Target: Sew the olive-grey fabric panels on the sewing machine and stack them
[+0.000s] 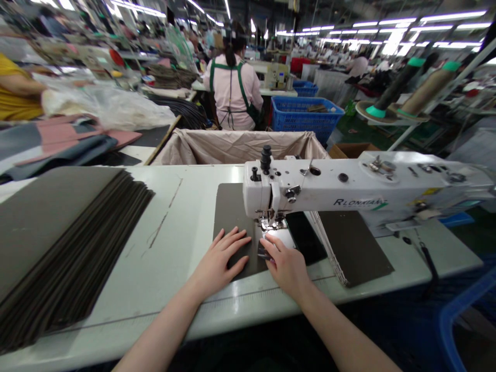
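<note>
A flat dark grey-brown panel (229, 206) lies on the sewing table under the head of a white sewing machine (313, 183). My left hand (221, 260) rests flat on this panel, fingers spread, left of the needle area. Close in front of the presser foot (272, 223), my right hand (290, 266) has its fingertips by the panel's right edge and the shiny metal plate. Under its curled fingers shows a small metal tool with a bit of purple, apparently thread snips (263, 252), mostly hidden by the hand.
A tall stack of similar panels (58, 217) fills the table's left side. Right of the needle lies a smaller panel stack (354, 248). Behind the table hangs a beige cloth-lined bin (240, 147). Thread cones (426, 90) stand at right; a co-worker (234, 85) sits ahead near a blue crate (306, 116).
</note>
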Demonstrator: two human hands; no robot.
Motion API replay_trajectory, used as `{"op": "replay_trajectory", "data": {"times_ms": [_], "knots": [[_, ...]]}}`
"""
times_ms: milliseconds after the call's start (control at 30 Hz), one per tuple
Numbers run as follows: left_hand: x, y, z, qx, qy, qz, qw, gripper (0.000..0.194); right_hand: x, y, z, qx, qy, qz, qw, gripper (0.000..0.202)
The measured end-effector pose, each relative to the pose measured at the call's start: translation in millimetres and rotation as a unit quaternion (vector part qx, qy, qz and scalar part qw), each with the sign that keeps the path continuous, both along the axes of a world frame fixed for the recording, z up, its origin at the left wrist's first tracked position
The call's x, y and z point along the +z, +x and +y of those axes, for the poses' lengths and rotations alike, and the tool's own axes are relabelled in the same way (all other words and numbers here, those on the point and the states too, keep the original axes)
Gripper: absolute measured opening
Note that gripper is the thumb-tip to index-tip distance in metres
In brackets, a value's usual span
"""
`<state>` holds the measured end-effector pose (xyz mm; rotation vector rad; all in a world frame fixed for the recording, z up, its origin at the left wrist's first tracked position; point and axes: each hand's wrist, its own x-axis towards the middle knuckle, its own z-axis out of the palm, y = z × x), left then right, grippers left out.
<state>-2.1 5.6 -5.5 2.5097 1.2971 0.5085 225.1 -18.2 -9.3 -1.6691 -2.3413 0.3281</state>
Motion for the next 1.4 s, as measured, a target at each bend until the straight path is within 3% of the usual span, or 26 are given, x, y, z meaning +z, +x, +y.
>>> {"op": "replay_trajectory", "data": {"times_ms": [1400], "knots": [[-7.8, 3.7, 2.9, 0.029, 0.028, 0.037, 0.998, 0.052, -3.3, 0.9, 1.5, 0.006, -0.009, 0.025, 1.000, 0.053]]}}
